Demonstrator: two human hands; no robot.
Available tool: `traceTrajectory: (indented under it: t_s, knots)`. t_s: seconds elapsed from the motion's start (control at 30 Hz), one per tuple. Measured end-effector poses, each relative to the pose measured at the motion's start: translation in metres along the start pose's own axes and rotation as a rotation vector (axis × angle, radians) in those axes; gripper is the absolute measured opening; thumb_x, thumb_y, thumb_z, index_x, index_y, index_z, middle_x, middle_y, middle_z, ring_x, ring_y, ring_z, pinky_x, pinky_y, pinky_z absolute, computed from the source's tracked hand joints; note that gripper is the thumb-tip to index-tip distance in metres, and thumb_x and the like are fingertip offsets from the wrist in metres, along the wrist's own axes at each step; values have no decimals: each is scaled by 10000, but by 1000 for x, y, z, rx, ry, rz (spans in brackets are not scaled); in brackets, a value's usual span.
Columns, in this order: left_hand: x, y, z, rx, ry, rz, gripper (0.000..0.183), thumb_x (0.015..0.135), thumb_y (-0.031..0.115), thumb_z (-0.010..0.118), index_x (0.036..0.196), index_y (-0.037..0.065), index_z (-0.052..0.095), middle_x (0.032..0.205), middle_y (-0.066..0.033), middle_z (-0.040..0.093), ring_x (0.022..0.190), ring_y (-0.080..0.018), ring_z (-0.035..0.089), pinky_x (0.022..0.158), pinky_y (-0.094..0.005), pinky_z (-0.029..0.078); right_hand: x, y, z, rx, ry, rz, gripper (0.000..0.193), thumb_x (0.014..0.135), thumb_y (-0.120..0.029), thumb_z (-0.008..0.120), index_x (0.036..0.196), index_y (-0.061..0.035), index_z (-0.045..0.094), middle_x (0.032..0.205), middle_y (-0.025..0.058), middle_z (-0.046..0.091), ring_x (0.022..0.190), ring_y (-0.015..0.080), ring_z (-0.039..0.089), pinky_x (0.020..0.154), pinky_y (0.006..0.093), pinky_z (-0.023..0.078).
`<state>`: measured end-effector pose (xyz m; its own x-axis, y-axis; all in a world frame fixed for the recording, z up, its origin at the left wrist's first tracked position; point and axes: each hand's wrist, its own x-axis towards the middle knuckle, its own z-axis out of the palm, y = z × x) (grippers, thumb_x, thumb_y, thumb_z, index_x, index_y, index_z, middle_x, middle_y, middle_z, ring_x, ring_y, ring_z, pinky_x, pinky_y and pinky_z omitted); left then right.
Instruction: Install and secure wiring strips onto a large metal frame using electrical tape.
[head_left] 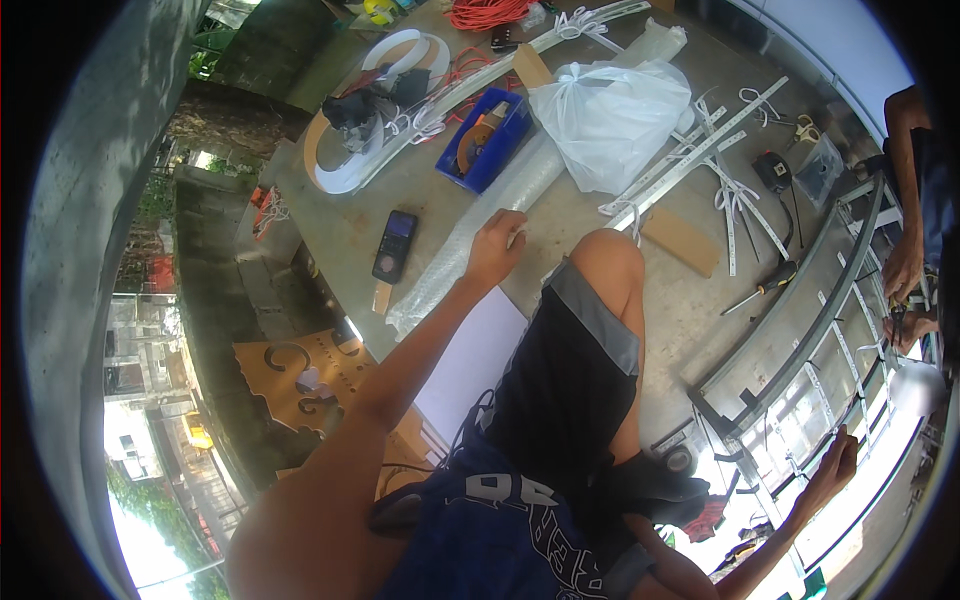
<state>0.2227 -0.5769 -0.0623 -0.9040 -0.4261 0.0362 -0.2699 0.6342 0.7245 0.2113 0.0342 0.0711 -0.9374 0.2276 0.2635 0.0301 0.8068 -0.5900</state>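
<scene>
Your left hand (495, 246) is at the centre of the frame, over the lower part of the bubble wrap roll (516, 184), which slants up toward the top. Its fingers are loosely curled; you cannot tell whether they grip anything. Your right hand (836, 468), lower right, is bunched beside the curved metal frame (812, 345). Its fingers are drawn narrow, but whether they hold a part is too small to tell.

At the frame's far side, by the right edge, another person's hand (904, 268) is near a dark hand tool (897, 316). Left of centre lies a dark handheld device (395, 246); above it to the right sits a blue tray (503, 160). A knotted white plastic bag (612, 125) is at upper centre, and a yellow-and-black screwdriver (772, 281) lies right of centre, just beside the metal frame.
</scene>
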Motion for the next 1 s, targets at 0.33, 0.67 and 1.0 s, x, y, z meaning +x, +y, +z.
traceTrajectory:
  t_s: [0.33,0.67,1.0]
  knots:
    - [-69,-71,61,-123,-271,240,526,897,169,600,1373,-28,496,1382,-217,502,1324,-427,430,1092,-485,386,-30,-123,-13,18,-1205,430,285,940,-256,638,886,7,733,700,97,683,663,168,664,640,317,524]
    - [-82,-110,84,-215,-245,152,554,1026,346,498,1426,-4,343,1350,-187,445,1254,-330,469,1055,-451,409,-68,-70,-50,-40,-1324,495,321,949,-291,564,941,-42,767,871,104,744,841,215,714,803,344,546]
    - [-84,-143,92,-347,-162,113,519,1034,339,499,1394,-4,350,1333,-162,459,1187,-292,527,995,-388,481,-159,-210,-128,-151,-798,518,208,837,-181,646,983,-84,758,891,136,726,821,286,703,793,359,551]
